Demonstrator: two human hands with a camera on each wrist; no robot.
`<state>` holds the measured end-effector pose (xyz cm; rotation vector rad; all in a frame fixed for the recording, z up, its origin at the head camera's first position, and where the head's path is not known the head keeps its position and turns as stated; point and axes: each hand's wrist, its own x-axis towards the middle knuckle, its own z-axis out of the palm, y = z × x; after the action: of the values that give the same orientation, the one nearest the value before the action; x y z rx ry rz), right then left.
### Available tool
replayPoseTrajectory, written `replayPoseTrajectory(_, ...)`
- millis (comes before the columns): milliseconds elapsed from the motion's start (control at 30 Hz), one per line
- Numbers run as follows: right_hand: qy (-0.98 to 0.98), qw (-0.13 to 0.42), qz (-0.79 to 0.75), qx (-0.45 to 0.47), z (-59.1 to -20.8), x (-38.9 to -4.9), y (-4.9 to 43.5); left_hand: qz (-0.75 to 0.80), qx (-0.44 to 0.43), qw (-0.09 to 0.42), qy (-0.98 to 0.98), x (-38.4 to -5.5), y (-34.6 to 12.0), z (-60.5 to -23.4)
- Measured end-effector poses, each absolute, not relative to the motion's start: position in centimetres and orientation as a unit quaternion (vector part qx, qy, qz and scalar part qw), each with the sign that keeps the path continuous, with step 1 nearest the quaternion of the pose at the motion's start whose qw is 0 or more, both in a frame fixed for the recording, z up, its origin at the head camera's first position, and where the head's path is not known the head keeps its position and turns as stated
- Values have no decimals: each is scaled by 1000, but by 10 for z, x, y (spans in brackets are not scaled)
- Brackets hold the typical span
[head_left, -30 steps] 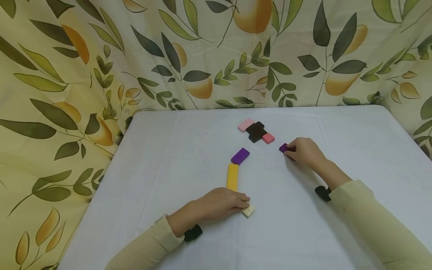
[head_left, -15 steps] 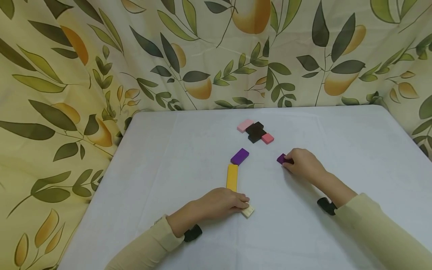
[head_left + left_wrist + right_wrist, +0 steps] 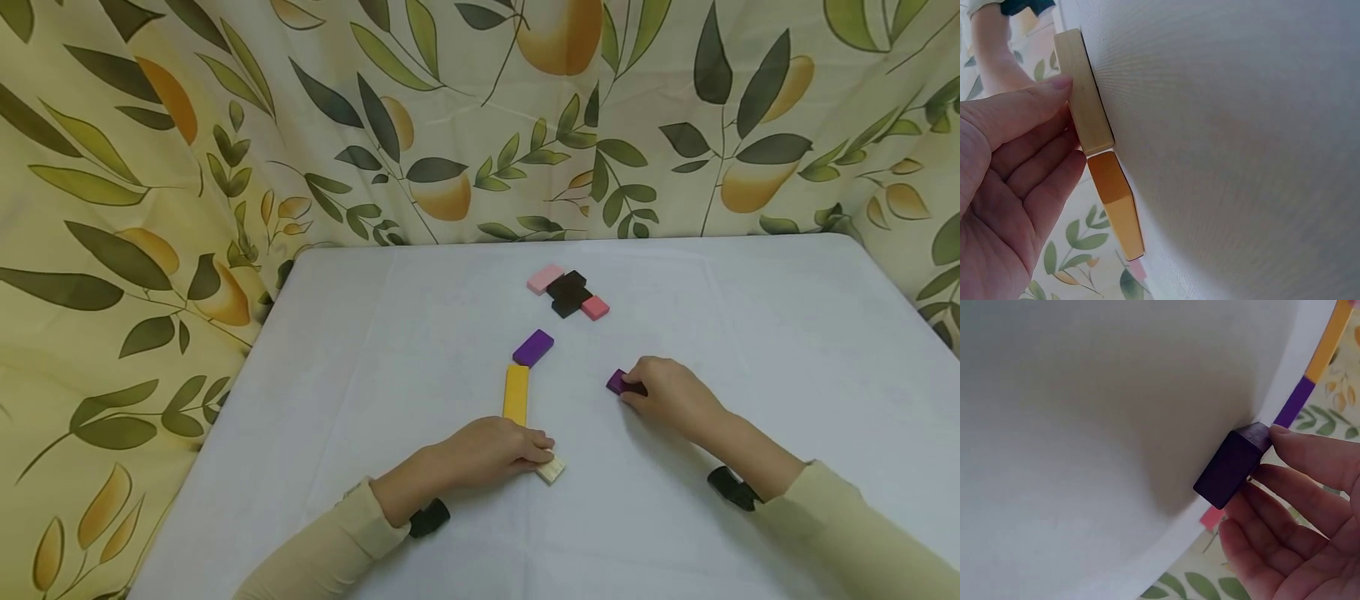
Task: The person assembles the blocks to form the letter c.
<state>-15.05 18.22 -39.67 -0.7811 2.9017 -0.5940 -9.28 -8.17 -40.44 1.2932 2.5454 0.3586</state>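
My left hand (image 3: 480, 450) holds a cream block (image 3: 552, 469) flat on the white cloth, its thumb and fingertips on the block. In the left wrist view the cream block (image 3: 1085, 94) meets the end of the yellow block (image 3: 1119, 206). Beyond, a purple block (image 3: 533, 347) touches the yellow block's far end. To the right, my right hand (image 3: 671, 396) pinches a dark purple block (image 3: 618, 382) between thumb and fingers. That dark purple block (image 3: 1229, 469) is close over the cloth in the right wrist view; whether it touches cannot be told.
Farther back lies a cluster: a pale pink block (image 3: 545, 279), dark brown blocks (image 3: 568, 293) and a coral pink block (image 3: 596, 307). A white cloth (image 3: 420, 333) covers the table. Leaf-and-fruit patterned curtains (image 3: 495, 125) hang behind and at the sides.
My right hand has come nearer the person and slightly left, carrying the dark purple block. The left hand and the other blocks stay where they were.
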Motion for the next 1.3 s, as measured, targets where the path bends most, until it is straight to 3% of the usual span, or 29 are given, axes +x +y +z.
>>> replayPoseTrajectory(633, 928, 46, -200, -311, -395, -110, 167, 123, 446, 132, 876, -94, -80, -405)
replayPoseTrajectory(1300, 910, 44, -215, -351, -396, -91, 158, 115, 449, 132, 876, -93, -80, -402)
